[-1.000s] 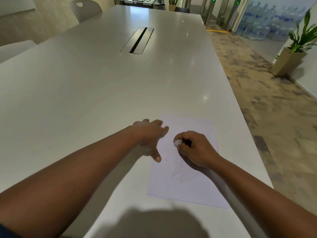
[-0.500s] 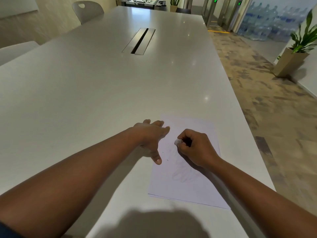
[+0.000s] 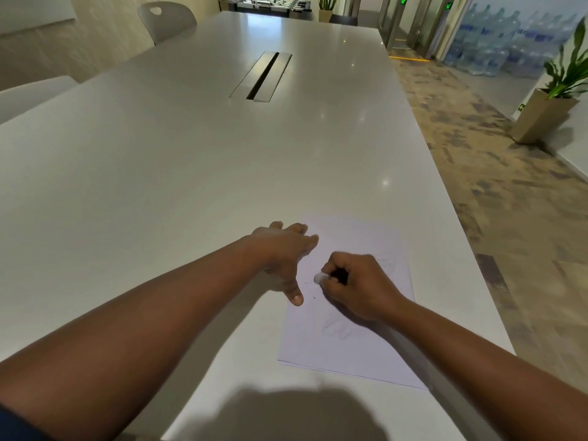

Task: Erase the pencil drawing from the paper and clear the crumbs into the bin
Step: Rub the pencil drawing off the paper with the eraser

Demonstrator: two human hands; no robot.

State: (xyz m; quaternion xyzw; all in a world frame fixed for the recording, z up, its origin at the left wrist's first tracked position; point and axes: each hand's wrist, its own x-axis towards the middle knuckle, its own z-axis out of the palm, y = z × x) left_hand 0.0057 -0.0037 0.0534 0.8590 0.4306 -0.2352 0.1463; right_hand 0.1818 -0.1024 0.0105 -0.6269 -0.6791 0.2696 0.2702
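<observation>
Nearest the camera lay one sheet of paper (image 3: 346,345) on the white table (image 3: 159,186), close to its right edge, with faint pencil lines (image 3: 337,329) left on its near half. Over the middle of the sheet the right hand (image 3: 359,288) was curled tight round a single small white eraser (image 3: 319,277), whose tip showed past the fingers and met the page. Just beside it, apart from it, the left hand (image 3: 283,253) lay flat with fingers straight and spread, thumb pointing back toward the person, pinning the sheet's left edge to the table. To rub well here, I judged, the pinning hand should stay close to the strokes so the paper does not buckle, and the strokes should be short and run away from that hand; the pale lines nearer the person looked yet to be worked. A few dark specks (image 3: 313,297) near the thumb may have been crumbs, too small to count surely. No bin was in view. Farther off, the table carried one metal cable hatch (image 3: 261,76); two chairs stood at the left side, one near (image 3: 31,90) and one far (image 3: 168,20), and one potted plant (image 3: 553,100) stood on the floor at the right.
</observation>
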